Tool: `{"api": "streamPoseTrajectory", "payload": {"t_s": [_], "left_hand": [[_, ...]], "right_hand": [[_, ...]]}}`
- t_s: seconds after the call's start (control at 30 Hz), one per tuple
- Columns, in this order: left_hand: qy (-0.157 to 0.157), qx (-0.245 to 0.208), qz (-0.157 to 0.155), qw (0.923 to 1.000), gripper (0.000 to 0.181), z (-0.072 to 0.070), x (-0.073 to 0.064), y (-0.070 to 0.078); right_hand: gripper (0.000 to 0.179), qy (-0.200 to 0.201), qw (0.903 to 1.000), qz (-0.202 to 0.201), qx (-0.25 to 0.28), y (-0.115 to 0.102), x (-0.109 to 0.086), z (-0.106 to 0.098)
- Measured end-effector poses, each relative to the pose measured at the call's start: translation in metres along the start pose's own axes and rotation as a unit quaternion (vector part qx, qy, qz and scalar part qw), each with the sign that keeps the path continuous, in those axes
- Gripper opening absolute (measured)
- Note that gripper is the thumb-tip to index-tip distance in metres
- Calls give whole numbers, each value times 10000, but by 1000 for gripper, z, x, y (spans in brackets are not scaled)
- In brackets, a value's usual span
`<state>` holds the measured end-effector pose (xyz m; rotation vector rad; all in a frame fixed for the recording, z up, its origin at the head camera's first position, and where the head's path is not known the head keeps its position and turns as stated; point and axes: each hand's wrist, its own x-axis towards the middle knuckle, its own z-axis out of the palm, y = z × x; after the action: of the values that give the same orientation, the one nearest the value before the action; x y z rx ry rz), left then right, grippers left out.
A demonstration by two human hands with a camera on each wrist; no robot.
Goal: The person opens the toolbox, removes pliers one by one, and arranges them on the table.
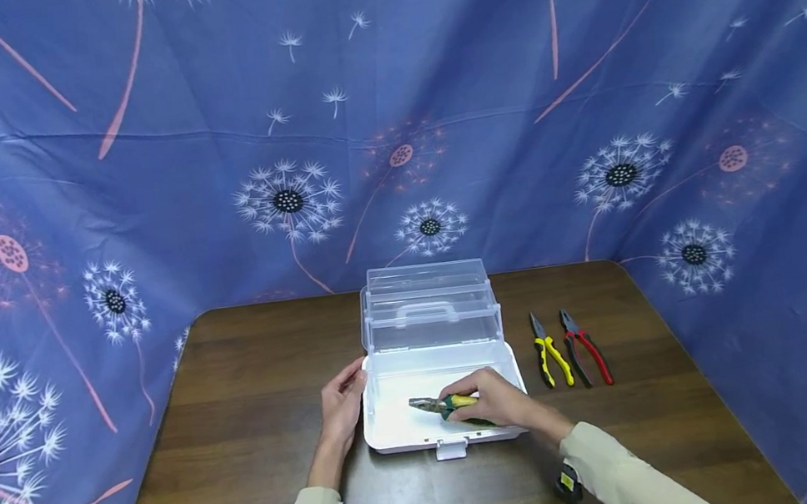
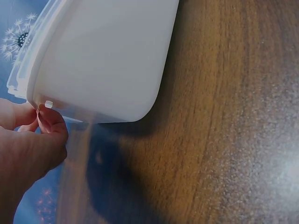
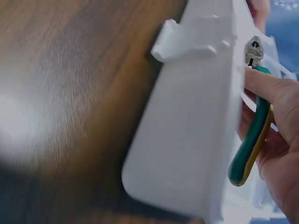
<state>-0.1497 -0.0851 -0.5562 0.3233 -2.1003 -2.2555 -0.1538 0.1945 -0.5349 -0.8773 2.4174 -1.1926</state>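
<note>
A white plastic toolbox (image 1: pixel 411 438) with a clear lid (image 1: pixel 434 328) stands open on the table. My left hand (image 1: pixel 343 406) pinches the box's left rim between thumb and fingers, as the left wrist view shows at the box's edge (image 2: pixel 107 60). In my right hand (image 1: pixel 493 399) I grip combination pliers (image 1: pixel 430 404) with green and yellow handles. Their metal head points left over the inside of the box. The right wrist view shows the green handle (image 3: pixel 252 144) above the box rim; whether the pliers touch the box floor I cannot tell.
Right of the box lie long-nose pliers (image 1: pixel 548 352) with yellow and black handles, next to pliers (image 1: pixel 586 349) with red and black handles. A white latch (image 1: pixel 451 449) hangs at the box front. The wooden table (image 1: pixel 252 371) meets a blue dandelion cloth (image 1: pixel 217 208) behind.
</note>
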Motion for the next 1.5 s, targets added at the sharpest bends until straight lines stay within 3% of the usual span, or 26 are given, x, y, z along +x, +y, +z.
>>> {"api": "streamPoseTrajectory", "payload": {"t_s": [0.17, 0.27, 0.37, 0.57, 0.77, 1.03, 1.17, 1.27, 1.4, 1.5], "left_hand": [[-44, -11, 34, 10000, 34, -6, -6, 14], [8, -16, -39, 10000, 34, -9, -1, 4], [47, -4, -21, 10000, 35, -11, 7, -8], [116, 33, -20, 9999, 35, -8, 8, -10], [127, 30, -22, 9999, 34, -8, 10, -14], [28, 22, 283, 9996, 33, -4, -6, 9], [13, 35, 215, 9998, 33, -1, -8, 13], [77, 28, 59, 9999, 33, 0, -3, 6], [122, 12, 63, 9999, 32, -2, 7, -12], [121, -8, 71, 9999, 33, -2, 9, -17]], "right_hand": [[27, 479, 9987, 59, -135, -5, -11, -21], [30, 851, 9960, 169, -190, -5, -17, -33], [31, 1141, 9927, 379, 98, -6, -22, -46], [40, 1527, 9828, 850, 600, 4, -35, -81], [53, 1889, 9662, 1464, 969, 26, -51, -112], [57, 2350, 9346, 1897, 1880, 64, -76, -144], [57, 2555, 9198, 1940, 2257, 85, -89, -157], [62, 2683, 9120, 2020, 2357, 99, -96, -165], [68, 2802, 9074, 2226, 2204, 117, -104, -173], [66, 2883, 9035, 2348, 2134, 128, -110, -177]]}}
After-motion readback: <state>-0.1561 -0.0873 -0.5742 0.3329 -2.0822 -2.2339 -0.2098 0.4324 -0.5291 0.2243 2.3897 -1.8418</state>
